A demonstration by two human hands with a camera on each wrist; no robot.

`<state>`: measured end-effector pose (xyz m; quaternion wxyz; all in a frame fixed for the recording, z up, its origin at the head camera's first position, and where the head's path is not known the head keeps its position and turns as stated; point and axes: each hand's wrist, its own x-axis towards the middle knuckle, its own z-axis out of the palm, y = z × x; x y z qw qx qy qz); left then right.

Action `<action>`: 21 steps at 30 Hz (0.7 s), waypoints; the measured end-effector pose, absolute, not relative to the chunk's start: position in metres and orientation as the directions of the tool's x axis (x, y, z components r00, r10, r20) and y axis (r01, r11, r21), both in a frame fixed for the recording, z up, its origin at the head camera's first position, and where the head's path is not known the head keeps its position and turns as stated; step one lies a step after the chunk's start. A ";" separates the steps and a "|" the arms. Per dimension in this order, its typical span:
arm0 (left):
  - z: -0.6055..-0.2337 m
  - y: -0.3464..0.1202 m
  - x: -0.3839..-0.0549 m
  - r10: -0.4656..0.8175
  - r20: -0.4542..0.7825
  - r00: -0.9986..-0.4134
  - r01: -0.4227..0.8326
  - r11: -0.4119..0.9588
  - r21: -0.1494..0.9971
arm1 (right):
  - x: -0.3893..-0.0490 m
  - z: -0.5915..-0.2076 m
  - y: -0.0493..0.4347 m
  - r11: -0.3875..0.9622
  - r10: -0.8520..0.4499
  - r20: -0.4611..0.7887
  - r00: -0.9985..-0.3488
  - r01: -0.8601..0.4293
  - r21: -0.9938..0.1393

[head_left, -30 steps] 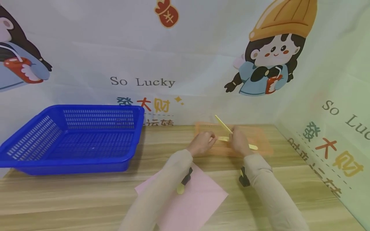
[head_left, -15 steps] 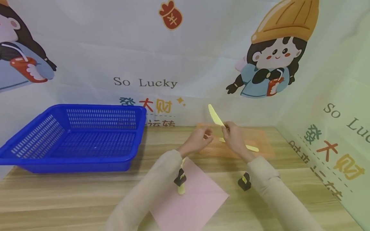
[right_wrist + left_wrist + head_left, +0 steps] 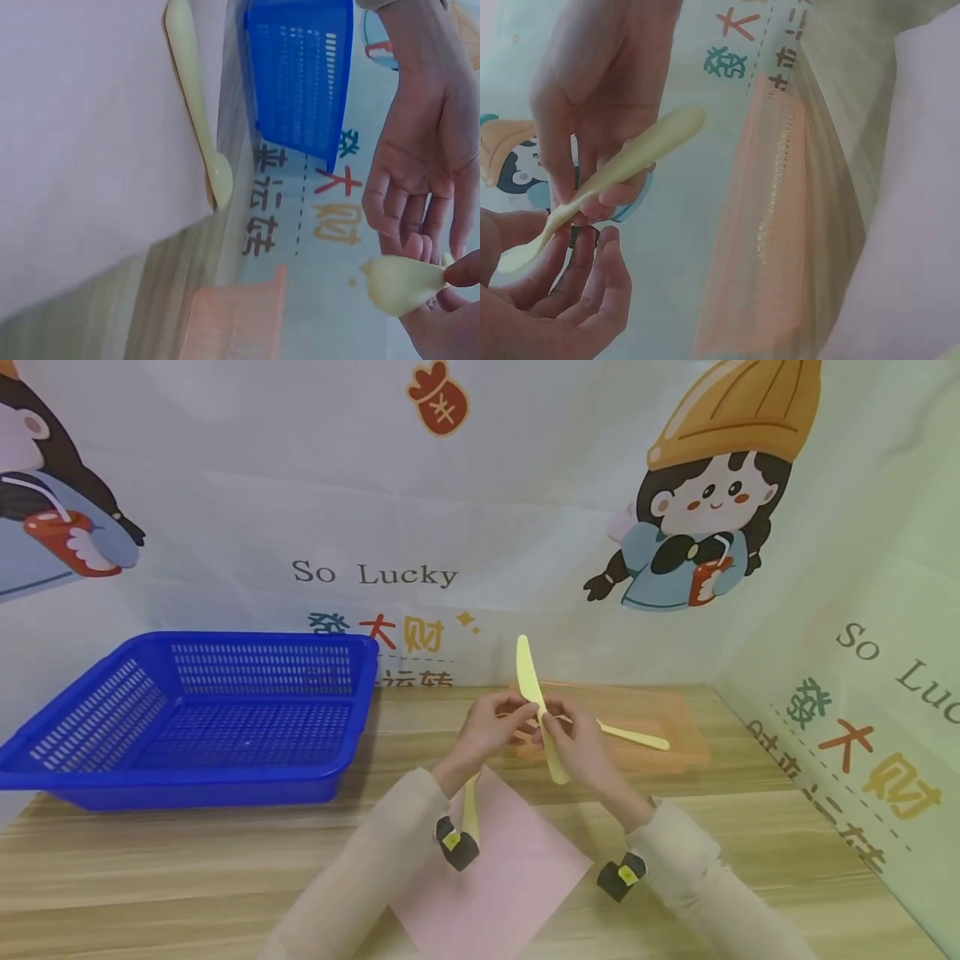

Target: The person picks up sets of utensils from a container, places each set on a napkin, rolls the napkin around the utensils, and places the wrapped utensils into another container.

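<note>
A pale yellow plastic knife (image 3: 527,677) is held up between both hands, blade upward in the head view and handle slanting down. My left hand (image 3: 487,727) pinches it near the middle between thumb and fingers. On the other side my right hand (image 3: 585,743) pinches it at the top of the handle. Behind the hands sits a shallow translucent orange basket (image 3: 686,727), where a yellow fork (image 3: 637,737) lies with its tines hidden by the right hand. Below my left wrist, a yellow spoon (image 3: 191,82) lies on a pink square sheet (image 3: 517,860).
A large blue plastic basket (image 3: 345,760) stands at the left on the wooden table (image 3: 187,877). Printed cloth (image 3: 525,510) hangs behind the table and along its right side. Each wrist carries a small black camera.
My right hand lifted the knife from over the orange basket and brought it left and nearer. The left hand, loose beside it half a second ago, now pinches it too. The fork stays in the basket.
</note>
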<state>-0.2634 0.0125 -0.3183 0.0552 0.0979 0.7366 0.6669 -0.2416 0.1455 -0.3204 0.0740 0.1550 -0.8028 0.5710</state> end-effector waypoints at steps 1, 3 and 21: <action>-0.320 0.010 -0.263 0.213 0.037 -0.976 0.056 0.081 0.995 | -0.240 -0.322 0.144 0.290 -0.172 0.282 -0.944 -0.322 -0.901; -0.323 0.007 -0.261 0.207 0.017 -0.978 0.030 0.060 0.998 | -0.237 -0.325 0.142 0.274 -0.184 0.262 -0.947 -0.306 -0.912; -0.352 -0.024 -0.254 0.196 -0.115 -0.974 -0.088 0.143 0.986 | -0.215 -0.365 0.125 0.370 -0.312 0.130 -0.941 -0.247 -0.896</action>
